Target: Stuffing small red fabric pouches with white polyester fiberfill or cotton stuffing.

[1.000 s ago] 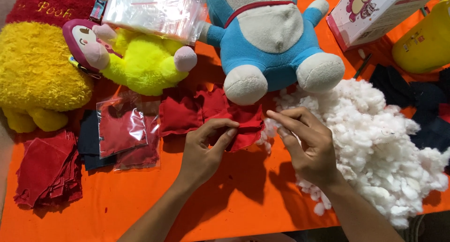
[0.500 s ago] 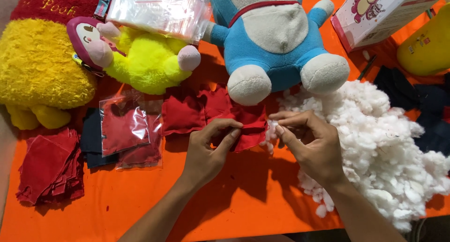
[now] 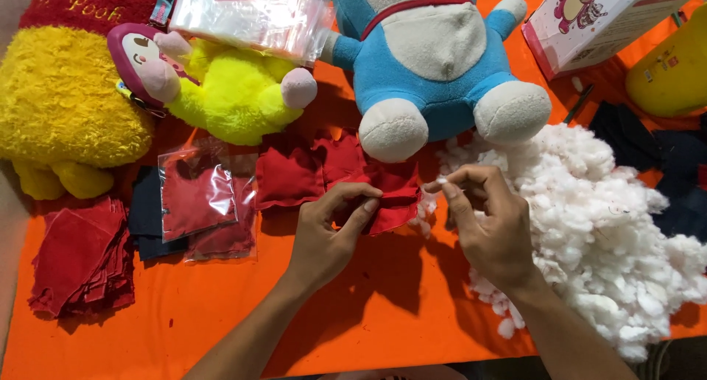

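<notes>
Left hand [image 3: 328, 233] pinches the red cloth piece [image 3: 387, 196]; right hand [image 3: 490, 229] pinches a white stuffing tuft [image 3: 442, 181] beside the stuffing pile [image 3: 604, 233].

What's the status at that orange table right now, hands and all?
Left hand pinching red fabric piece. Right hand pinching a bit of white stuffing, beside the stuffing pile. Blue plush toy sits just behind; nothing between the hands.

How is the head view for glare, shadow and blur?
Head view: sharp overall, no motion blur; glare on the clear plastic bags; both hands, left hand and right hand, cast dark shadows on the orange table; white stuffing looks slightly overexposed.
</notes>
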